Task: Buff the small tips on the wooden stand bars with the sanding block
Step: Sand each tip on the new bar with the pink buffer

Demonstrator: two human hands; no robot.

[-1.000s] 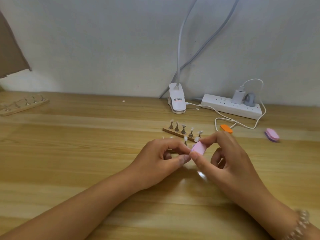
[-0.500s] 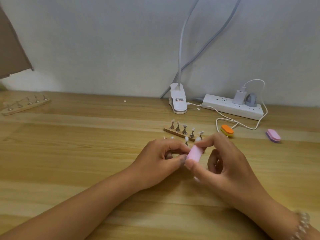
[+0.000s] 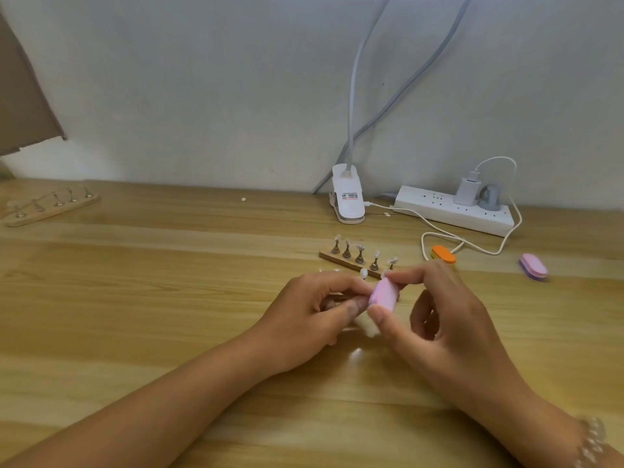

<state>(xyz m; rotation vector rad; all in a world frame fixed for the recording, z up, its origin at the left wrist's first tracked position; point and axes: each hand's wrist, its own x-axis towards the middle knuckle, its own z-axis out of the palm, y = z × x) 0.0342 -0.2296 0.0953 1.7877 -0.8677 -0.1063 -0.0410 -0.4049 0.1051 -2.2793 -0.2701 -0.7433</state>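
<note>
Head view: fingers of right hand around sanding block, left hand alongside

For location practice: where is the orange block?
The orange block lies right of centre in the head view, beside the white cable, just beyond the right hand.

Head-worn view, angled down, close over desk

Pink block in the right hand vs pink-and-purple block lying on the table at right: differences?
The pale pink sanding block is pinched in the right hand, tilted on end above the wooden table; the pink-and-purple block lies flat, untouched. The held one shows one colour, the other two layers. Both are rounded oblongs.
</note>
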